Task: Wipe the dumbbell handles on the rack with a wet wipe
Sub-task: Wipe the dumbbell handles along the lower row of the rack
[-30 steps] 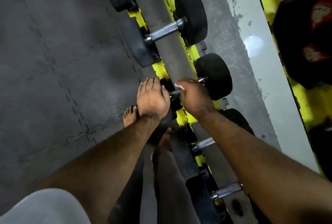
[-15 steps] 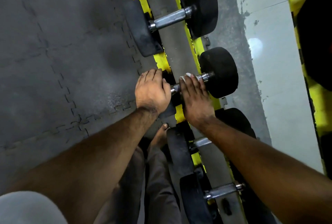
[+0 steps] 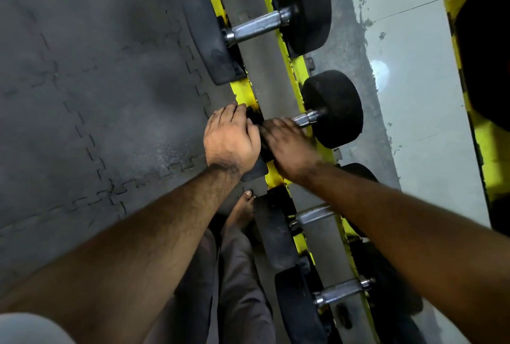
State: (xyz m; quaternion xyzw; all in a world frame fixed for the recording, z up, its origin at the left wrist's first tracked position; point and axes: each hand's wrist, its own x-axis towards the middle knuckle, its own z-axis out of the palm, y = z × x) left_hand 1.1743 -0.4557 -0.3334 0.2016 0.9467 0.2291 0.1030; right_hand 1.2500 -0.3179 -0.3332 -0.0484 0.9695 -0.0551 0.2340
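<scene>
— Where are the hands?

— Both on one dumbbell [image 3: 328, 111], the second from the far end of the rack [image 3: 271, 86]. The left hand [image 3: 231, 139] sits on the near black weight, fingers [image 3: 234, 111] curled over its top edge and gripping it. The right hand [image 3: 287, 142] lies over the metal handle [image 3: 305, 118], which shows only as a short bare stub between the hand and the far weight.

— And the wet wipe?

— Not to be seen; the right hand is blurred and covers most of the handle. Its fingers look bent down over the bar, but whether they close round it or hold anything I cannot tell.

— What else is on the rack?

— A larger dumbbell [image 3: 259, 26] further along with its knurled handle fully exposed, and two more nearer the person – one handle [image 3: 311, 215] partly behind the right forearm, one [image 3: 340, 291] open to view. The rack is grey with yellow edges. A bare foot [image 3: 242, 211] stands on the dark interlocking floor mat [image 3: 82, 95] beside it.
</scene>
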